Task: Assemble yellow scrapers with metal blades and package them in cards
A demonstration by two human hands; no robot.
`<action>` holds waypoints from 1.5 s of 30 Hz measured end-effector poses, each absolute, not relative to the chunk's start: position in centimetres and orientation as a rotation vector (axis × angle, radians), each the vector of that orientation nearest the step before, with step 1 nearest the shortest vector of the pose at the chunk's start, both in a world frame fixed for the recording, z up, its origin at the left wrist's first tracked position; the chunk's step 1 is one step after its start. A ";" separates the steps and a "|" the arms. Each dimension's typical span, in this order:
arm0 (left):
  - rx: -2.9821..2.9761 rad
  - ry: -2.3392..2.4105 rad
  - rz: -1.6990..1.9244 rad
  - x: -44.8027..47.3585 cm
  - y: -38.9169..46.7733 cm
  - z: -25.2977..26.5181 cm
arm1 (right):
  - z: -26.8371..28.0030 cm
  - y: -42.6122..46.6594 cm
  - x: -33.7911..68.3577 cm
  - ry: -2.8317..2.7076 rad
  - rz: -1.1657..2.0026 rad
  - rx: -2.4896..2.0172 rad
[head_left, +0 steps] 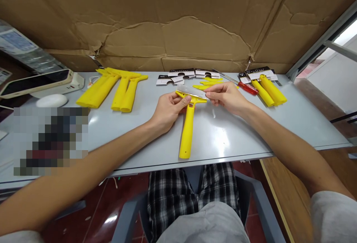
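Observation:
My left hand (169,111) grips the head of a yellow scraper (187,133), thumb on its front. The scraper's handle points down toward the table's front edge. A flat grey metal blade (192,91) lies along the top of the head. My right hand (227,98) pinches the blade's right end between thumb and fingers. Whether the blade is seated in the head I cannot tell. Just behind my right hand lie several thin yellow strips (208,84) and a screwdriver with a red handle (248,88).
Several yellow scrapers (122,90) lie at the left back, and two yellow handles (270,90) with printed cards at the right. More cards (181,74) sit along the cardboard wall (167,38). A phone (36,83) and white mouse (52,100) are on the far left of the table (237,139).

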State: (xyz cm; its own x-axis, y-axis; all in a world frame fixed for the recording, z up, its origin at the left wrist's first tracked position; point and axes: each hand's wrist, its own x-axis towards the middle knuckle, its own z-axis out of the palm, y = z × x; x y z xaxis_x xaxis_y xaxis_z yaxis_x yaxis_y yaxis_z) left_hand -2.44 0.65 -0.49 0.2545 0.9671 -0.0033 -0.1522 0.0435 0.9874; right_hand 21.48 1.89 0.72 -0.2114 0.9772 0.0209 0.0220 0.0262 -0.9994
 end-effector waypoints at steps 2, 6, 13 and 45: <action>1.200 0.921 1.078 -2.4 0.6 -0.5 | 0.7 1.8 21.4 -1.434 1.318 -1.110; 1.223 0.922 1.085 -2.4 0.5 -0.5 | 0.8 1.6 21.1 -1.456 1.284 -1.130; 1.223 0.920 1.105 -2.4 0.5 -0.5 | 0.6 1.6 20.9 -1.454 1.205 -1.231; 1.067 0.988 1.143 -1.8 0.8 -0.5 | 1.0 0.6 19.3 -1.267 1.354 -1.257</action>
